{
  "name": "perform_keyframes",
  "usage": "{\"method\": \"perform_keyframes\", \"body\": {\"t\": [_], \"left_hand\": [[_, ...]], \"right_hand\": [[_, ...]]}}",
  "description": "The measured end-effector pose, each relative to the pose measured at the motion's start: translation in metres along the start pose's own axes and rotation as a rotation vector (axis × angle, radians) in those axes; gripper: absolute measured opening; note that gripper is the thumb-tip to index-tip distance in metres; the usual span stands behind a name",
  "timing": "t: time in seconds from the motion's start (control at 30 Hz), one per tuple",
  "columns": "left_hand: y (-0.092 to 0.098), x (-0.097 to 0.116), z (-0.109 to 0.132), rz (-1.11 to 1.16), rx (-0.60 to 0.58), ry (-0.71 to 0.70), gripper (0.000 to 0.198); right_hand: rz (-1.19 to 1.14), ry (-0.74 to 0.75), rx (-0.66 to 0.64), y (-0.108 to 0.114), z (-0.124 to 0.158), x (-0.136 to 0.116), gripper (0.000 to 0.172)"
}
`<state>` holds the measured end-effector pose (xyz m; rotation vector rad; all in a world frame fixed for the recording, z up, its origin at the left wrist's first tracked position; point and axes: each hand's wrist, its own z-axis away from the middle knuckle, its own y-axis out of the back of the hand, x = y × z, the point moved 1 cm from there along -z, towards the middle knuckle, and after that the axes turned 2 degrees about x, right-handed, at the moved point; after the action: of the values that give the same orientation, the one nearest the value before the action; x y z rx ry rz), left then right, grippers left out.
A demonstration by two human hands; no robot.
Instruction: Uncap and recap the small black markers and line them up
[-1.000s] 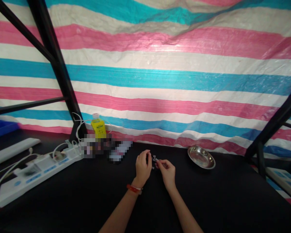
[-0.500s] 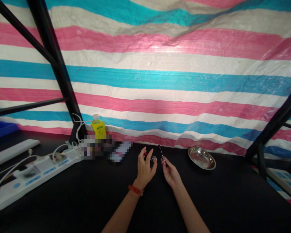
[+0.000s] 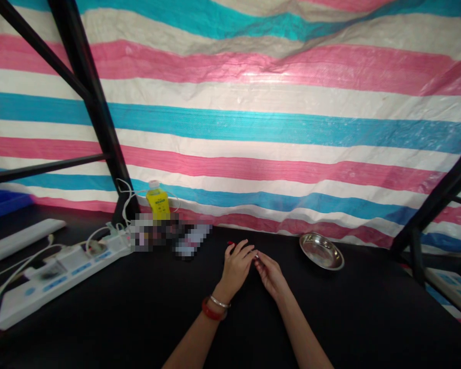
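Note:
My left hand [image 3: 236, 266] is closed, its fingers bent over and its back toward me. A small red piece [image 3: 231, 244] shows beyond its knuckles; the rest of that small red-and-silver object is hidden by the hand. My right hand [image 3: 269, 277] is pinched, with its fingertips meeting those of my left hand. Only a tiny shiny bit [image 3: 256, 257] of the thin black stick in its grip is visible between the fingertips. Both hands are just above the black table [image 3: 249, 328].
A round metal dish [image 3: 321, 251] lies to the right. A blurred-out flat item [image 3: 193, 241] is at the left, near a yellow-labelled bottle [image 3: 159, 202]. White power strips [image 3: 61, 279] with plugs and cables run along the left. Striped sheeting [image 3: 269, 128] hangs behind, between black frame legs [image 3: 100, 118].
My left hand has turned and moved right, closing over the tip of the thin black stick. My two hands now touch, and the stick and red-and-silver object are mostly covered.

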<state>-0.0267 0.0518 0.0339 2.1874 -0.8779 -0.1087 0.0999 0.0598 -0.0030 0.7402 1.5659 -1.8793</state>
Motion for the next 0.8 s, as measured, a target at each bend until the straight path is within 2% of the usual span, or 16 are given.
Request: {"method": "perform_keyframes", "body": {"t": [0.1, 0.23, 0.4, 0.53, 0.63, 0.7, 0.8], "left_hand": [[-0.002, -0.004, 0.0, 0.031, 0.031, 0.055, 0.029], [-0.003, -0.013, -0.001, 0.078, 0.071, 0.204, 0.023], [-0.004, -0.024, -0.002, 0.127, -0.051, 0.307, 0.021], [-0.007, -0.026, -0.001, 0.108, -0.113, 0.315, 0.019], [-0.008, -0.026, 0.0, 0.087, -0.125, 0.287, 0.018], [-0.009, -0.026, 0.001, 0.08, -0.135, 0.272, 0.018], [-0.009, -0.026, 0.002, 0.08, -0.151, 0.255, 0.019]], "right_hand": [[0.019, 0.017, -0.006, -0.001, 0.001, -0.005, 0.018], [0.037, 0.048, 0.047, 0.004, -0.002, -0.015, 0.025], [0.128, 0.237, 0.169, 0.018, -0.011, -0.019, 0.023], [0.515, 0.481, 0.296, 0.028, -0.013, -0.017, 0.021], [0.829, 0.678, 0.313, 0.03, -0.013, -0.014, 0.024], [0.929, 0.738, 0.276, 0.032, -0.013, -0.012, 0.026], [0.955, 0.724, 0.246, 0.036, -0.016, -0.012, 0.028]]}}
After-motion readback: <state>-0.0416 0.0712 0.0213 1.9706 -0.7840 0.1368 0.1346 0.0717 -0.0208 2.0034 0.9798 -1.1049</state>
